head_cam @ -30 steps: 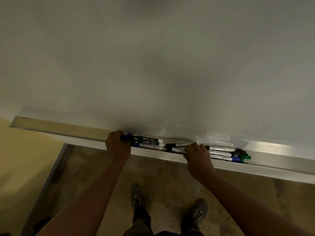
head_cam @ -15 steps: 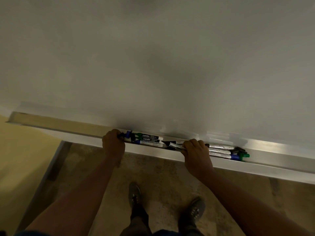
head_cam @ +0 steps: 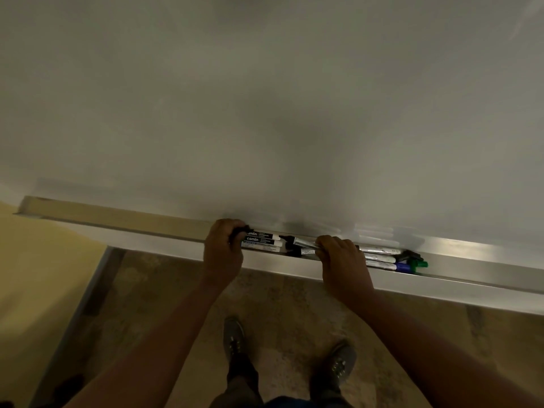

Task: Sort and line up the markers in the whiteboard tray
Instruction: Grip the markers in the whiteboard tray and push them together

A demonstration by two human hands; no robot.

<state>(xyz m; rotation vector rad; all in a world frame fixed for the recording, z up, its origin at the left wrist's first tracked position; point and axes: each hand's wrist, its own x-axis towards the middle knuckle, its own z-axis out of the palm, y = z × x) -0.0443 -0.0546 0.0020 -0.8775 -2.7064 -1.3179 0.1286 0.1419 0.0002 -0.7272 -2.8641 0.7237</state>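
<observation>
A long metal whiteboard tray [head_cam: 123, 223] runs below the whiteboard [head_cam: 265, 98]. Two bundles of white-barrelled markers lie in it. The left bundle [head_cam: 262, 240] has three markers stacked side by side; my left hand [head_cam: 222, 250] is closed around its cap ends, which are hidden. The right bundle [head_cam: 379, 257] ends in black, blue and green caps [head_cam: 413, 263]. My right hand [head_cam: 343, 262] grips the middle of this right bundle, whose black left ends [head_cam: 290, 241] touch the left bundle.
The tray's left stretch holds nothing, and so does the part right of the green cap. Below are a speckled floor [head_cam: 279, 304], my two shoes [head_cam: 234, 338], and a yellow wall [head_cam: 35, 275] with a grey frame on the left.
My left hand has slid the left bundle to the right, so its coloured caps are now covered. The gap between the two bundles has closed. The right hand stays on its markers.
</observation>
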